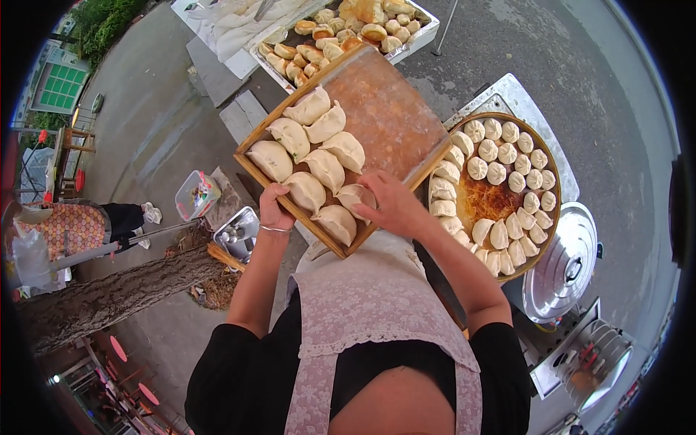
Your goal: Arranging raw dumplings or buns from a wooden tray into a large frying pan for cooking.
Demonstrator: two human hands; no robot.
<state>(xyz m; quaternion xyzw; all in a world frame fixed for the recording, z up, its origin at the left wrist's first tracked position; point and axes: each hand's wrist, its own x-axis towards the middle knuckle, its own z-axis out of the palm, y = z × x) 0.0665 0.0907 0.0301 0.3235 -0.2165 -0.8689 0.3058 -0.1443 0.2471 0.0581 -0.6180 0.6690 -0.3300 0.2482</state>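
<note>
A wooden tray (395, 98) tilts in front of me, with several large, pleated raw dumplings (325, 170) on its left and near part. The rest of its floor is bare and dusted with flour. My left hand (275, 209) is closed around the tray's near left rim, a bracelet at the wrist. Over the near right part of the tray, the fingers of my right hand (395, 205) close on a dumpling (352, 197). Right of the tray, a round pan (481, 201) with a browned base holds small round buns (496, 172) and crescent dumplings (515, 226).
Beyond the tray stands a metal tray of browned buns (330, 35) beside white cloth (226, 36). At right lie a shiny round lid (569, 267) and a rack of bowls (598, 359). A tree trunk (123, 290), a plastic tub (197, 194) and a person in a patterned apron (69, 230) are at left.
</note>
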